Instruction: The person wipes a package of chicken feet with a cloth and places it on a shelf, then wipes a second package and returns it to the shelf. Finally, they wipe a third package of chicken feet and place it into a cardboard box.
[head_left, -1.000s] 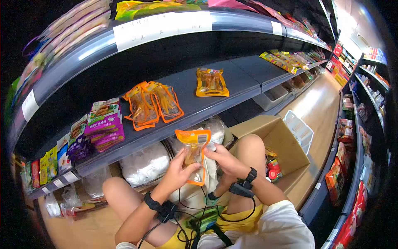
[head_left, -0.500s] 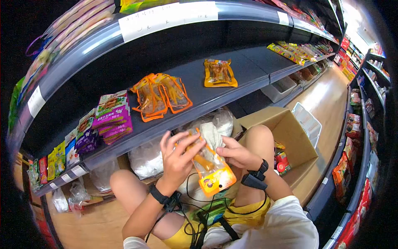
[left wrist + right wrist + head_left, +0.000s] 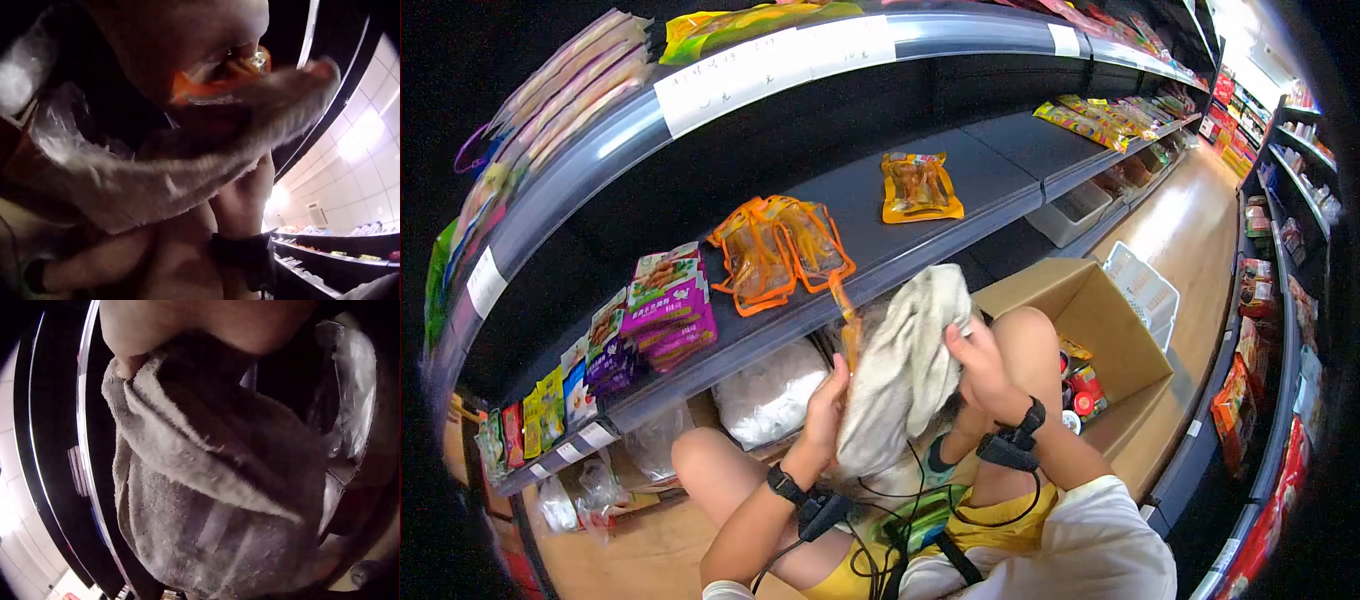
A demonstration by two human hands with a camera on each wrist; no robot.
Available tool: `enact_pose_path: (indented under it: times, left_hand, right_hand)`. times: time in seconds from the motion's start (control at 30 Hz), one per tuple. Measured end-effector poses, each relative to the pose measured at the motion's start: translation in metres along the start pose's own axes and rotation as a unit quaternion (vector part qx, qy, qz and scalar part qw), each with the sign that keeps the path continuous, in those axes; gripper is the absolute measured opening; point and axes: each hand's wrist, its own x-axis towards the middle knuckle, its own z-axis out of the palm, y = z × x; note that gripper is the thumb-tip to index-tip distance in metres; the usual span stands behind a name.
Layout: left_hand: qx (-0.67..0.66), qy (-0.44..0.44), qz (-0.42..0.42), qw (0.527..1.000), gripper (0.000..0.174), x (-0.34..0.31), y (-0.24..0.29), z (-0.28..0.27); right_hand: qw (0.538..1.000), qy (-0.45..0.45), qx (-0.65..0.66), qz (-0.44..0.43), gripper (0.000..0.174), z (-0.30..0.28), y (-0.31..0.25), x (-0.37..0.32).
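A pale cloth (image 3: pixel 905 370) hangs between the two hands, below the shelf edge. The right hand (image 3: pixel 985 370) pinches its upper right side; the right wrist view shows the cloth (image 3: pixel 206 469) bunched under that hand (image 3: pixel 206 325). At the cloth's left edge is the left hand (image 3: pixel 828 410), with an orange-edged packet (image 3: pixel 847 320) seen edge-on above its fingers. Orange also shows on the packet (image 3: pixel 194 87) beneath the left hand (image 3: pixel 181 37) in the left wrist view. The cloth hides most of the packet and part of the left fingers.
On the shelf (image 3: pixel 1000 200) lie two orange-edged packets (image 3: pixel 780 255), another orange packet (image 3: pixel 920 188) and purple packets (image 3: pixel 665 310). An open cardboard box (image 3: pixel 1135 400) with items inside stands right of the knee, beside a white basket (image 3: pixel 1142 295). Cables cross the lap.
The packet has turned from face-up to edge-on at the left hand. The cloth, earlier bunched by the right hand, is lifted and spread in front of the packet.
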Motion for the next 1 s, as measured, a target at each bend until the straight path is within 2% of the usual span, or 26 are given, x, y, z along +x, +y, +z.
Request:
enact_pose_path:
  times: [0.03, 0.07, 0.13, 0.17, 0.23, 0.3, 0.37, 0.43, 0.5, 0.53, 0.57, 0.63, 0.67, 0.73, 0.77, 0.8, 0.9, 0.93, 1.0]
  left_hand:
    - [-0.068, -0.016, -0.039, 0.997, 0.056, 0.001, 0.0, 0.002]
    - [-0.079, -0.024, -0.036, 0.996, 0.059, 0.005, -0.006, 0.0]
    - [-0.102, -0.041, -0.029, 0.994, 0.065, 0.014, -0.023, -0.008]
    - [0.0, -0.009, -0.034, 0.999, 0.065, 0.013, -0.024, -0.008]
    - [0.203, 0.056, -0.038, 0.977, 0.065, 0.01, -0.02, -0.003]
    - [0.194, 0.042, -0.045, 0.979, 0.067, 0.01, -0.021, -0.003]
    - [0.185, 0.028, -0.053, 0.981, 0.068, 0.007, -0.024, -0.005]
    - [0.211, -0.027, -0.053, 0.976, 0.061, 0.01, -0.031, -0.022]
    - [0.246, -0.058, -0.052, 0.966, 0.057, 0.013, -0.038, -0.027]
    - [0.263, -0.072, -0.007, 0.962, 0.054, 0.019, -0.039, -0.029]
    - [0.236, -0.029, -0.031, 0.971, 0.053, 0.018, -0.044, -0.03]
    - [0.178, 0.057, -0.078, 0.979, 0.052, 0.005, -0.028, 0.009]
    - [0.241, 0.017, -0.055, 0.969, 0.052, 0.012, -0.031, -0.005]
    - [0.348, -0.001, -0.019, 0.937, 0.05, 0.008, -0.021, 0.0]
    - [0.398, -0.01, -0.002, 0.917, 0.049, 0.007, -0.018, 0.001]
    - [0.407, -0.019, -0.019, 0.913, 0.044, 0.009, -0.018, -0.002]
    - [0.432, -0.004, 0.075, 0.899, 0.039, 0.015, -0.03, -0.008]
    - [0.445, 0.037, 0.04, 0.894, 0.037, 0.015, -0.028, -0.005]
    - [0.476, 0.045, 0.162, 0.863, 0.035, 0.022, -0.038, -0.014]
  right_hand:
    - [0.992, -0.032, -0.123, 0.014, 0.041, 0.003, 0.0, -0.001]
    - [0.967, -0.062, -0.246, 0.027, 0.042, 0.008, -0.001, -0.003]
    - [0.943, -0.123, -0.307, 0.022, 0.044, 0.013, 0.013, -0.006]
    - [0.957, -0.154, -0.247, 0.003, 0.046, 0.01, 0.033, -0.009]
    - [0.956, -0.156, -0.248, 0.032, 0.045, 0.006, 0.045, -0.011]
    - [0.955, -0.178, -0.234, 0.032, 0.043, 0.007, 0.047, -0.01]
    - [0.963, -0.161, -0.204, 0.07, 0.041, 0.011, 0.036, -0.014]
    - [0.97, -0.151, -0.173, 0.083, 0.04, 0.015, 0.033, -0.014]
    - [0.98, -0.092, -0.161, 0.075, 0.041, 0.017, 0.032, -0.013]
    - [0.981, -0.069, -0.166, 0.074, 0.041, 0.018, 0.028, -0.012]
    - [0.982, -0.047, -0.17, 0.073, 0.041, 0.019, 0.023, -0.011]
    - [0.997, 0.009, -0.065, 0.04, 0.039, 0.022, 0.011, -0.003]
    - [0.999, 0.036, -0.013, 0.023, 0.039, 0.019, 0.006, 0.002]
    - [0.995, 0.075, 0.06, 0.005, 0.039, 0.011, 0.001, 0.007]
    - [0.997, 0.066, 0.039, 0.001, 0.039, 0.008, 0.003, 0.007]
    - [0.998, 0.059, 0.017, -0.002, 0.04, 0.007, 0.007, 0.004]
    - [0.999, 0.032, -0.031, 0.01, 0.043, 0.011, 0.015, -0.005]
    - [0.998, 0.015, -0.057, 0.011, 0.043, 0.011, 0.018, -0.005]
    - [0.99, 0.0, -0.14, -0.016, 0.043, 0.011, 0.027, -0.004]
